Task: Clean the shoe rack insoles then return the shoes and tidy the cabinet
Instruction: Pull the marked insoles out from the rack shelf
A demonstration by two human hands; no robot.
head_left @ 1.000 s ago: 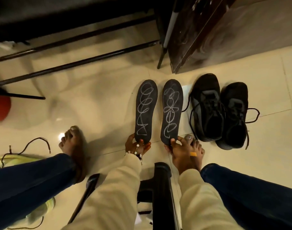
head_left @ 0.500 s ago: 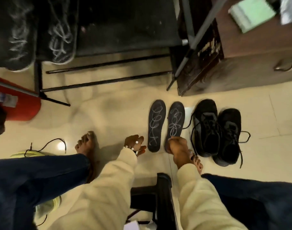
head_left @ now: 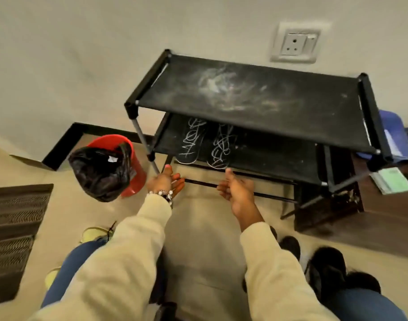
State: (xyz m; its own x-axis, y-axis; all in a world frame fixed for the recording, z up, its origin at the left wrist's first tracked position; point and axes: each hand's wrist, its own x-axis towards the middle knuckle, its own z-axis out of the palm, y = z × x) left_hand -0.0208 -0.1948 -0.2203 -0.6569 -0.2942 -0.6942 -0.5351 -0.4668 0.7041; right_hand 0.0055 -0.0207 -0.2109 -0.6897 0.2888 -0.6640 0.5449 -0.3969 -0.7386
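Looking down from a head-worn camera at a tiled floor (head_left: 198,228) beside a pale wall (head_left: 82,54). At the far left edge of the floor lies a dark ribbed mat (head_left: 15,228). Next to it stands a red bin (head_left: 119,165) lined with a black plastic bag (head_left: 98,172) that bulges over its rim. A yellow-green shoe (head_left: 94,232) shows partly behind the person's left knee. Both arms, in cream sleeves, reach forward over the floor. The left hand (head_left: 167,180), with a beaded bracelet (head_left: 162,194) at the wrist, hovers palm up with fingers relaxed and spread, holding nothing, just in front of the rack's left front leg. The right hand (head_left: 236,185) is close beside it, fingers loosely curled and thumb raised, also holding nothing, near the front edge of the lower shelf. Ahead stands a black two-tier shoe rack (head_left: 256,100) against the wall; its top shelf is smeared with white dusty marks. On the lower shelf, toward its left end, two black insoles (head_left: 205,144) scribbled with white chalk lines lie side by side, their heels at the front edge. A white wall socket (head_left: 295,44) sits above the rack. To the right, touching the rack's right end, is a dark wooden cabinet (head_left: 360,216) with papers and a blue item on top. At the lower right, black shoes (head_left: 325,269) rest on the floor by the person's right knee.
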